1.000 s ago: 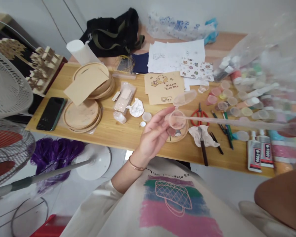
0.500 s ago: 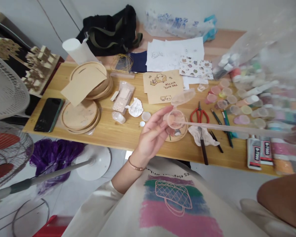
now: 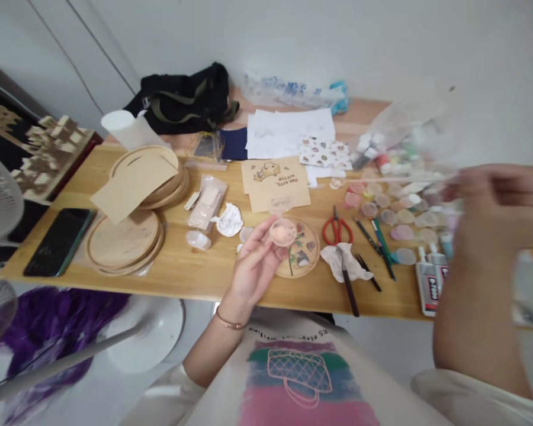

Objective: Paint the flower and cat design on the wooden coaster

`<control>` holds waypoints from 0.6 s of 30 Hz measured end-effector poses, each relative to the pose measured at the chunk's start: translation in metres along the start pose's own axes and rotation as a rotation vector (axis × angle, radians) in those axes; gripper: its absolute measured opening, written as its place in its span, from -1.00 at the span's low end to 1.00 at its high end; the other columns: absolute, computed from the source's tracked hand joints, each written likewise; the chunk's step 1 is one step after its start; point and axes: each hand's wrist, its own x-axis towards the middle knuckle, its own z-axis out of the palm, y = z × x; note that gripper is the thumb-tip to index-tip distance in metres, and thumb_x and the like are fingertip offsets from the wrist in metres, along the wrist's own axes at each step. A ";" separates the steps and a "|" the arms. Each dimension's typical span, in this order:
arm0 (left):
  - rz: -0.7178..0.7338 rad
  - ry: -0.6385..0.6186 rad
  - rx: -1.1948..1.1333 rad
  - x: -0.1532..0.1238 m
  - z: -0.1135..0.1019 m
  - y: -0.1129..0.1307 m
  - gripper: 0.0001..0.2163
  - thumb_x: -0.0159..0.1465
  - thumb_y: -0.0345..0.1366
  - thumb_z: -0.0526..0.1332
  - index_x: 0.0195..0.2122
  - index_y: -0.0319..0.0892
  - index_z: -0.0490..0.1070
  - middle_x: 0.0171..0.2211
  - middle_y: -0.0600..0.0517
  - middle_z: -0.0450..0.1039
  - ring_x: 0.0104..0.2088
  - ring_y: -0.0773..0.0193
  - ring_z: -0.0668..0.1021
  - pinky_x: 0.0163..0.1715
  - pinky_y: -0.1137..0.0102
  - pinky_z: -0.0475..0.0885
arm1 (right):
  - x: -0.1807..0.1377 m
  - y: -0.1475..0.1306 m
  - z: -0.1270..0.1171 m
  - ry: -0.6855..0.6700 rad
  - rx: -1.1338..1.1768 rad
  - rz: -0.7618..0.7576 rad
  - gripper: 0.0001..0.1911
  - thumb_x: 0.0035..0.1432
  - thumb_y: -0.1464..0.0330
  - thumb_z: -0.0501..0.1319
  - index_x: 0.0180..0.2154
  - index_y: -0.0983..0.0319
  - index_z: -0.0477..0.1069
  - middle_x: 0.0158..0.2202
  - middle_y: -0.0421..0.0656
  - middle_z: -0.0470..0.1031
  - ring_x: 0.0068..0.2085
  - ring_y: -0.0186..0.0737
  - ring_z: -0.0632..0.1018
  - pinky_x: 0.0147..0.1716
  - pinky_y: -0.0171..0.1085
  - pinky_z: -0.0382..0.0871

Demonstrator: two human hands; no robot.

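Observation:
My left hand (image 3: 255, 260) is closed round a small clear plastic cup (image 3: 283, 232) with a flip-up lid and a pale peach content. The cup is held above a round wooden board (image 3: 308, 257) decorated with small dark, green and grey pieces. My right hand (image 3: 493, 195), smeared by motion, is raised over the right side of the table. From its fingers a thin pale stick (image 3: 408, 178), faint and blurred, points left above the small tubs (image 3: 384, 201). How the fingers grip it cannot be made out clearly.
Red-handled pliers (image 3: 336, 228), a dark-handled tool (image 3: 350, 290) on crumpled tissue, pencils (image 3: 382, 242) and glue tubes (image 3: 427, 290) lie to the right. Wooden rounds (image 3: 122, 239), a phone (image 3: 60, 241) and a brown paper sheet (image 3: 133, 180) are at left. A black bag (image 3: 186, 100) stands behind.
The pale stick, earlier reaching into the cup, is now away from it, up and to the right. My right hand has come into view. The camera view has shifted.

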 end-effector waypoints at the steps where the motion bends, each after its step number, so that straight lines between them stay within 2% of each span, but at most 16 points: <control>1: 0.005 -0.001 -0.002 0.001 -0.002 0.000 -0.72 0.11 -0.34 0.40 -0.13 -0.07 0.58 -0.16 -0.03 0.55 -0.26 0.22 0.51 -0.36 0.37 0.35 | 0.006 0.005 0.009 -0.001 -0.002 0.019 -0.78 0.03 0.19 0.34 -0.42 0.21 0.44 -0.50 -0.15 0.45 -0.47 -0.26 0.48 -0.44 -0.19 0.41; 3: 0.020 -0.002 -0.003 0.003 -0.004 0.001 -0.71 0.10 -0.32 0.42 -0.12 -0.09 0.58 -0.17 -0.03 0.55 -0.30 0.26 0.49 -0.38 0.39 0.35 | 0.015 0.019 0.029 -0.038 -0.022 0.045 -0.83 -0.01 0.24 0.31 -0.45 0.21 0.43 -0.56 -0.19 0.42 -0.55 -0.28 0.43 -0.50 -0.22 0.34; 8: 0.029 0.024 0.001 0.005 -0.008 0.005 -0.69 0.07 -0.29 0.45 -0.12 -0.09 0.58 -0.22 0.01 0.54 -0.37 0.33 0.45 -0.42 0.43 0.35 | 0.021 0.048 0.065 -0.139 -0.083 0.059 -0.91 -0.04 0.32 0.29 -0.44 0.20 0.47 -0.54 -0.19 0.48 -0.52 -0.27 0.45 -0.45 -0.23 0.37; 13: 0.033 0.009 0.036 0.005 -0.010 0.008 -0.69 0.10 -0.25 0.43 -0.10 -0.07 0.55 -0.21 0.01 0.54 -0.39 0.34 0.45 -0.41 0.41 0.36 | 0.025 0.055 0.079 -0.204 -0.155 0.042 -0.92 -0.06 0.31 0.32 -0.47 0.15 0.46 -0.54 -0.22 0.49 -0.50 -0.26 0.45 -0.37 -0.21 0.41; 18: 0.039 0.017 0.043 0.004 -0.011 0.009 -0.69 0.10 -0.24 0.43 -0.11 -0.06 0.56 -0.22 0.01 0.54 -0.38 0.33 0.45 -0.39 0.41 0.37 | 0.028 0.055 0.082 -0.204 -0.194 0.041 -0.89 -0.07 0.29 0.33 -0.51 0.14 0.44 -0.54 -0.21 0.49 -0.47 -0.22 0.47 -0.31 -0.18 0.42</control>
